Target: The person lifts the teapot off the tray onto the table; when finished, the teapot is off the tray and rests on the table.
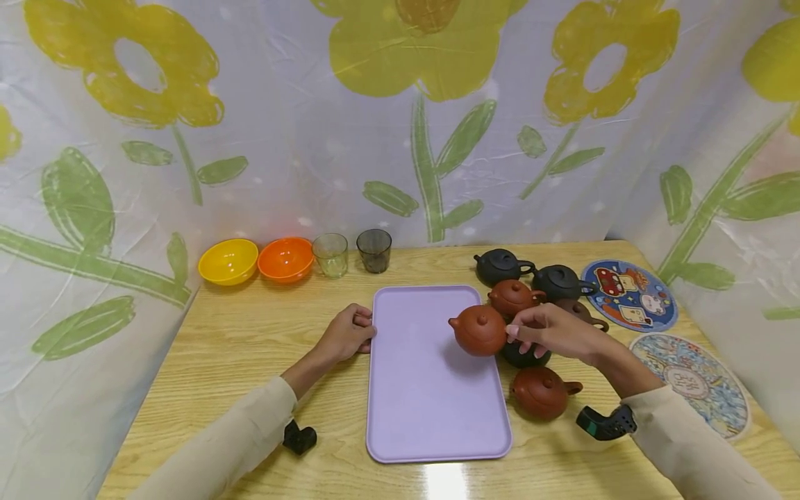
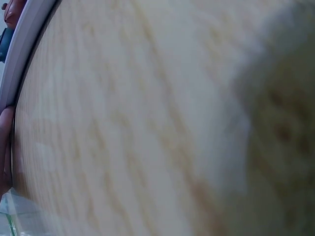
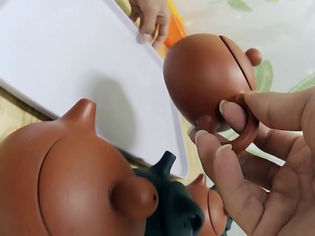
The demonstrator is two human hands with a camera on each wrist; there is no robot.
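Observation:
My right hand (image 1: 556,332) pinches the looped handle of a reddish-brown clay teapot (image 1: 480,332), holding it upright above the right part of a lilac tray (image 1: 431,396). In the right wrist view, my fingers pass through and around the handle of that teapot (image 3: 206,73). My left hand (image 1: 346,333) grips the tray's left rim. In the left wrist view, only part of my left hand (image 2: 5,147) shows, against the tray rim (image 2: 22,59). Another reddish teapot (image 1: 541,394) sits right of the tray, near a dark teapot (image 1: 526,355) partly hidden behind my right hand.
Further teapots cluster at the back right, among them a black one (image 1: 500,266) and a red one (image 1: 514,297). Two round patterned mats (image 1: 665,305) lie at the right. A yellow bowl (image 1: 228,262), an orange bowl (image 1: 285,260) and two glasses (image 1: 374,251) line the back left.

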